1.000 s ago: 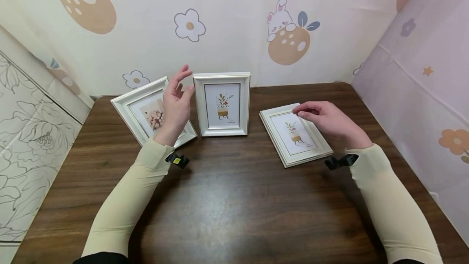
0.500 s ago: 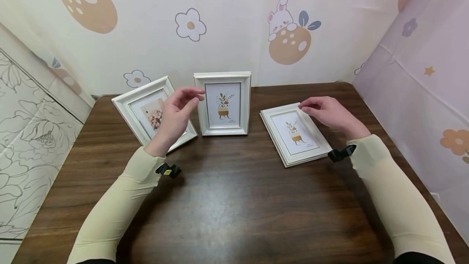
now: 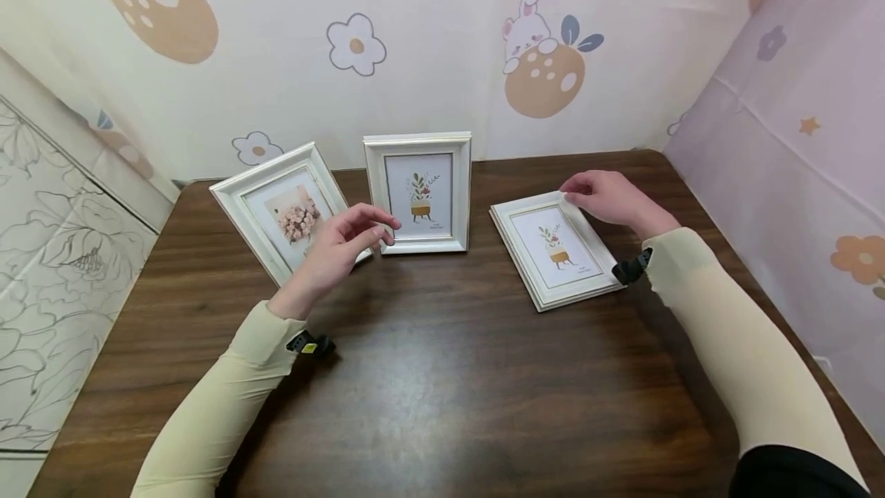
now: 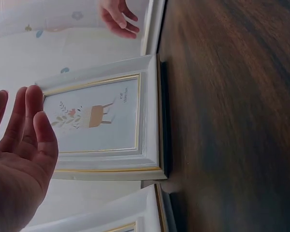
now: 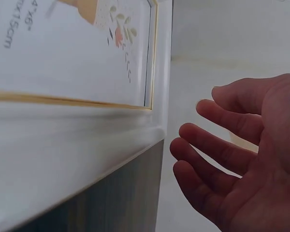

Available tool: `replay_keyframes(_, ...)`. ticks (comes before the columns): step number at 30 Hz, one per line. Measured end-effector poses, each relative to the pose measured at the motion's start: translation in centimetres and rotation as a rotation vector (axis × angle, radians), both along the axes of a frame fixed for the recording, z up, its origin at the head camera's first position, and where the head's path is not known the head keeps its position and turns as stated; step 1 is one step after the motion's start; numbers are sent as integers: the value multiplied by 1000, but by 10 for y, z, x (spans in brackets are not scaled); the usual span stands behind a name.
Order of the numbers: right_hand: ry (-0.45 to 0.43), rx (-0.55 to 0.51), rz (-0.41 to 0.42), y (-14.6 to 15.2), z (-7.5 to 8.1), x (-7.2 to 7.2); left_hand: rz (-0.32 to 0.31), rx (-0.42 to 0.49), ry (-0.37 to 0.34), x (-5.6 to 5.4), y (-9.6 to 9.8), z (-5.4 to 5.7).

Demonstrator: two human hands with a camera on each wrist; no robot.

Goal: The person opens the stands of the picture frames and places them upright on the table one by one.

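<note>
My left hand point(image 3: 346, 243) hovers with loosely bent fingers before two standing photo frames and holds nothing. It partly covers the tilted white photo frame point(image 3: 266, 187) with pink flowers on the left. Just beyond its fingertips stands the upright photo frame point(image 3: 418, 246) with a potted-plant print, also seen in the left wrist view point(image 4: 150, 116). At the right, my right hand point(image 3: 611, 198) is at the far corner of a flat stack of photo frames point(image 3: 525, 252). In the right wrist view its spread, curved fingers point(image 5: 208, 150) are beside the top frame's edge point(image 5: 162, 72), with a gap between.
A dark brown wooden table point(image 3: 429, 390) carries all the frames. A pale curtain point(image 3: 429, 44) with rabbit and flower prints hangs right behind its back edge, and a printed cloth point(image 3: 816, 175) borders the right side.
My left hand has come down from beside the upright frame's top to near its lower left corner. My right hand has moved back towards the stack's far corner. The frames stay put.
</note>
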State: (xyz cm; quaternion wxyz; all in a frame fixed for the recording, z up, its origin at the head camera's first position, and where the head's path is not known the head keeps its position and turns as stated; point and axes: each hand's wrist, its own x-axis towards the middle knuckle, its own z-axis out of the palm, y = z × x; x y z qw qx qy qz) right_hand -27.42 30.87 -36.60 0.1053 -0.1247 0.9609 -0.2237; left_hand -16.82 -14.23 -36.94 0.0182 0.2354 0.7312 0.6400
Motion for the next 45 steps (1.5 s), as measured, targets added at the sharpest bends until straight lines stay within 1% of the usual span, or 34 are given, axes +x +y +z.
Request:
replay_keyframes(2,-9,3,-1,0,0,-5,-3,13,-20,0,1,-2)
replay_keyframes(7,-38,19,6,0,-2,-17,-42,29,-61,-3,7,-9)
replay_keyframes(10,-63,33,7,0,-4,-23,-59,42,-72,-4,9,-12)
replay_keyframes(17,-95,65,32,-1,-12,-37,-69,63,-86,-4,11,-18)
replay_keyframes(21,-113,72,26,-1,-17,-43,-66,61,-90,-5,11,-20)
replay_keyframes(27,-106,79,14,-2,-24,-51,-61,45,-92,-6,9,-22)
replay_keyframes(32,-94,83,10,-2,-27,-55,-60,36,-100,-7,9,-24)
replay_keyframes(39,-60,77,22,-5,-28,-54,-57,27,-101,-8,8,-23)
replay_keyframes(45,-43,85,22,0,-27,-54,-61,30,-114,-8,7,-24)
